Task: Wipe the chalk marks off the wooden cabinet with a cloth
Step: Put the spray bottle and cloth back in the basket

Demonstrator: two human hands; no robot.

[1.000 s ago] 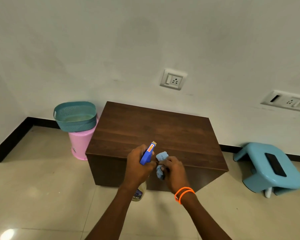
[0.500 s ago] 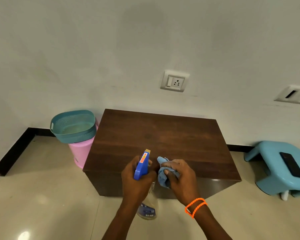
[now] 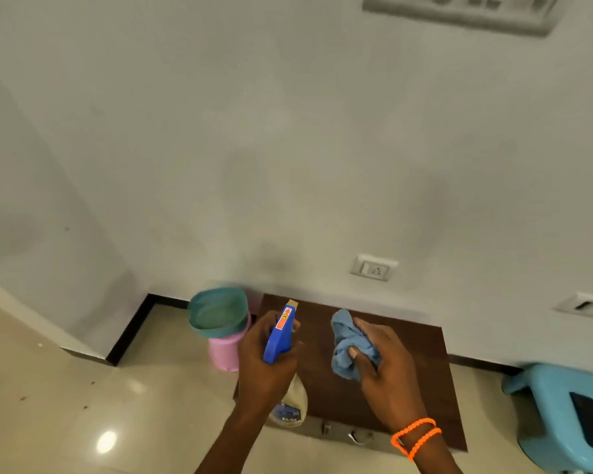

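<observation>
The dark wooden cabinet (image 3: 421,364) stands against the white wall, seen from almost straight above. I make out no chalk marks on its top. My left hand (image 3: 264,360) grips a spray bottle (image 3: 281,333) with a blue trigger head over the cabinet's left edge; its clear body hangs below my fist. My right hand (image 3: 387,364) holds a crumpled blue cloth (image 3: 348,343) above the middle of the top. Orange bead bracelets circle my right wrist.
A teal basket (image 3: 216,313) sits on a pink bucket (image 3: 225,350) left of the cabinet. A light blue plastic stool (image 3: 561,415) stands to the right. Wall sockets (image 3: 373,268) are above the cabinet. Glossy tile floor (image 3: 83,388) lies to the left.
My hands have drawn apart, bottle to the left and cloth to the right. My view has moved closer and now looks more steeply down on the cabinet.
</observation>
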